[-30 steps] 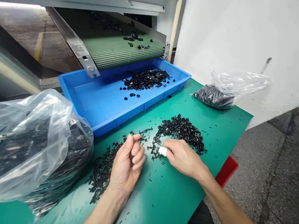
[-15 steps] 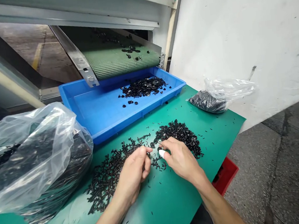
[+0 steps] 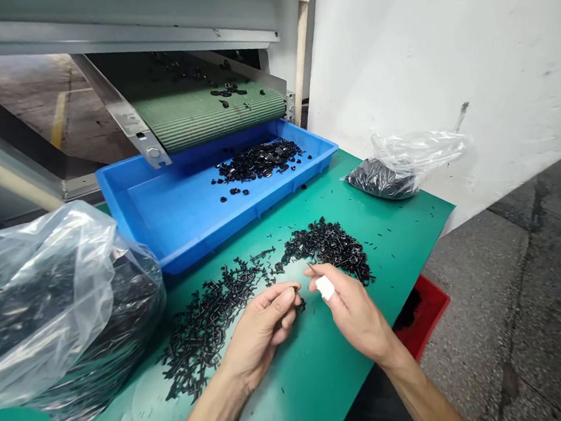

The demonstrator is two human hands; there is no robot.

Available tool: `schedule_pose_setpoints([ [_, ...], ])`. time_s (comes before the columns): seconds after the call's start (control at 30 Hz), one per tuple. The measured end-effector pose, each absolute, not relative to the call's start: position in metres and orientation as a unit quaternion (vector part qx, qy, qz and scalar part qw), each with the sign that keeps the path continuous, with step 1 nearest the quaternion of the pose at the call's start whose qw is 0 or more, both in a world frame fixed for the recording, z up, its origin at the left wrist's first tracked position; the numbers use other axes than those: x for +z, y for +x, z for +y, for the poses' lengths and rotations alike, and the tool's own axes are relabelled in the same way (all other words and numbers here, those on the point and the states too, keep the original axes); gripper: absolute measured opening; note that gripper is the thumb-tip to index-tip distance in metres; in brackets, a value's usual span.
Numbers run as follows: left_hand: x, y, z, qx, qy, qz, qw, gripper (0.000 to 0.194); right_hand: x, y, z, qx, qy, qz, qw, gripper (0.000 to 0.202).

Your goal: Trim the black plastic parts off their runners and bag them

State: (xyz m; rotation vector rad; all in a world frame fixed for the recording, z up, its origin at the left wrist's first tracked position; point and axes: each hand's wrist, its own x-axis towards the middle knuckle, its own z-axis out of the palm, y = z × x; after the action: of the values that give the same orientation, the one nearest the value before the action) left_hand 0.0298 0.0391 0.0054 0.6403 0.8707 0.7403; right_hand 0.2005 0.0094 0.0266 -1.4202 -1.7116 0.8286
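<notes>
Pinching small black plastic part (image 3: 296, 289) in left hand (image 3: 261, 323), over green tabletop (image 3: 309, 378) near black plastic pieces (image 3: 211, 318); curling right hand (image 3: 355, 309), one digit white-wrapped, just beside; can't tell whether gripping anything; got blue plastic tray (image 3: 224, 235) beyond, below green conveyor belt (image 3: 213, 119)

A green conveyor belt (image 3: 213, 115) tops a blue tray (image 3: 177, 213) at upper left. Black parts (image 3: 330, 249) dot the green table (image 3: 313, 358); a red bin (image 3: 429, 312) shows lower right.
</notes>
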Motion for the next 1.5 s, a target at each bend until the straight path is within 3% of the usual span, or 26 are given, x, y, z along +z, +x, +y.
schedule_pose_setpoints([
  [0.13, 0.01, 0.032, 0.037, 0.374, 0.274, 0.409, 0.786, 0.026, 0.021, 0.196, -0.001, 0.299, -0.589, -0.662, 0.355, 0.041],
  [0.27, 0.01, 0.034, 0.033, 0.34, 0.323, 0.421, 0.777, 0.027, 0.023, 0.188, -0.005, 0.277, -0.591, -0.651, 0.387, 0.031],
  [0.47, 0.008, 0.036, 0.029, 0.311, 0.398, 0.417, 0.756, 0.037, 0.027, 0.193, 0.003, 0.342, -0.554, -0.636, 0.413, 0.037],
  [0.73, 0.009, 0.033, 0.033, 0.326, 0.338, 0.415, 0.779, 0.025, 0.03, 0.2, 0.008, 0.368, -0.518, -0.663, 0.396, 0.036],
  [1.1, 0.012, 0.037, 0.03, 0.375, 0.319, 0.456, 0.741, 0.03, 0.035, 0.2, -0.008, 0.261, -0.573, -0.713, 0.31, 0.051],
  [1.23, 0.013, 0.039, 0.029, 0.408, 0.291, 0.469, 0.727, 0.034, 0.032, 0.197, -0.021, 0.178, -0.617, -0.707, 0.297, 0.046],
  [1.5, 0.008, 0.044, 0.023, 0.423, 0.286, 0.458, 0.728, 0.026, 0.03, 0.18, -0.027, 0.133, -0.615, -0.731, 0.266, 0.031],
])
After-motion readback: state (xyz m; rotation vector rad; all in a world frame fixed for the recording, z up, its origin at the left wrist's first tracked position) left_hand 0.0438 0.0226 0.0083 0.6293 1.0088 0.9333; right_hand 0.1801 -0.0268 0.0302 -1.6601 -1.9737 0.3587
